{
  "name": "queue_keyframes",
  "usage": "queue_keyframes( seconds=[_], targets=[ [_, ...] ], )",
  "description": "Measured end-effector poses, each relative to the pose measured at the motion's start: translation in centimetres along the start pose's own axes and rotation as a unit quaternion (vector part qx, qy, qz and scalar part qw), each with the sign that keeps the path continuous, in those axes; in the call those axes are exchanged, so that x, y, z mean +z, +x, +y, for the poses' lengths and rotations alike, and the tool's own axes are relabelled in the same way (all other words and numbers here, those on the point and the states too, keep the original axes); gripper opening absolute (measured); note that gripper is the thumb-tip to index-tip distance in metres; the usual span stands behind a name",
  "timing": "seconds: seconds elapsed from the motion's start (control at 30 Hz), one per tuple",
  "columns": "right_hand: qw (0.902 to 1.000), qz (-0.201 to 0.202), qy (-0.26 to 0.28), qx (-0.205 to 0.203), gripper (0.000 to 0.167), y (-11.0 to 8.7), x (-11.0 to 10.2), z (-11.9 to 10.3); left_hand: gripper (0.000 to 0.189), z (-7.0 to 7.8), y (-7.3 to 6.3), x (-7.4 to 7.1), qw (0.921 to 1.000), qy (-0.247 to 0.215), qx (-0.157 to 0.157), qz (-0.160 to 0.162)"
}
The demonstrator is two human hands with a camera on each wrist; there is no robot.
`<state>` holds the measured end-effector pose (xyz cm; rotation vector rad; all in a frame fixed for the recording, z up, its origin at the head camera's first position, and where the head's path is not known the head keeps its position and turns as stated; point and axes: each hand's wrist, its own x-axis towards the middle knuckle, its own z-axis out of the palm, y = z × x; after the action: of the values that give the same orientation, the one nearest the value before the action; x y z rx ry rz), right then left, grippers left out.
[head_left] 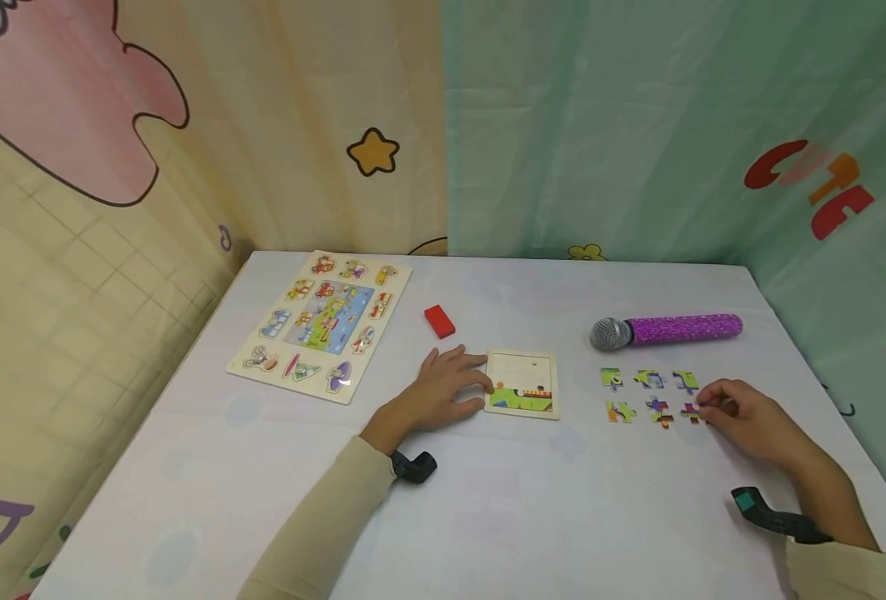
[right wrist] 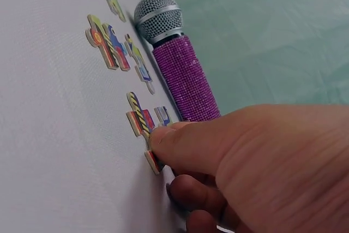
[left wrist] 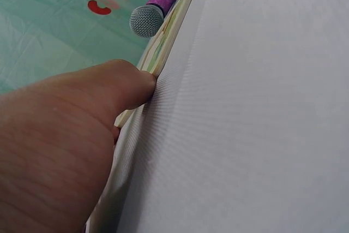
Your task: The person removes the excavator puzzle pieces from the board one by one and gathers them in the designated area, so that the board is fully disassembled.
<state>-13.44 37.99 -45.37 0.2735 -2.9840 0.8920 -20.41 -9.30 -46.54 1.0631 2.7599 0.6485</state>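
In the head view my left hand lies with its fingers spread at the left edge of a small wooden puzzle board. Its thumb touches the board's side in the left wrist view. Green picture pieces fill the board's lower part; the upper part is bare. To the right, my right hand pinches a jigsaw piece between thumb and curled fingers, at the near right corner of two rows of loose pieces. That piece appears at table level; the fingertips partly cover it. Another loose piece lies just left of it.
A purple glittery microphone lies behind the loose pieces. Beyond my left hand is a red block. A larger wooden picture board lies at the table's left. Curtains hang behind the white table.
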Motion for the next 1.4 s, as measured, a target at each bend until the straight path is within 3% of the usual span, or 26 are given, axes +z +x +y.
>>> queue_keyframes(
  seconds=[0.47,0.7,1.0,1.2,1.4],
  targets=[
    [0.9995,-0.015,-0.026,0.008,0.011,0.1,-0.1,-0.8,0.02,-0.1,-0.2,-0.1,1.0,-0.003,-0.004,0.005],
    [0.9994,-0.022,-0.026,0.008,0.012,0.3,0.0,-1.0,0.019,-0.6,-0.4,0.1,0.9993,-0.033,-0.008,0.012],
    [0.9986,-0.033,0.009,0.04,0.019,0.3,-0.4,-1.1,0.023,-0.9,-0.4,0.1,0.9972,-0.073,-0.008,0.014],
    [0.9995,0.011,0.024,-0.017,0.018,0.6,-0.2,-1.9,0.035,-0.8,-0.1,0.1,0.9979,-0.064,-0.004,0.009],
    [0.991,0.016,0.04,-0.127,0.013,2.3,1.5,-6.1,0.049,-0.4,0.1,0.2,0.9991,-0.041,-0.005,0.009]
  ],
)
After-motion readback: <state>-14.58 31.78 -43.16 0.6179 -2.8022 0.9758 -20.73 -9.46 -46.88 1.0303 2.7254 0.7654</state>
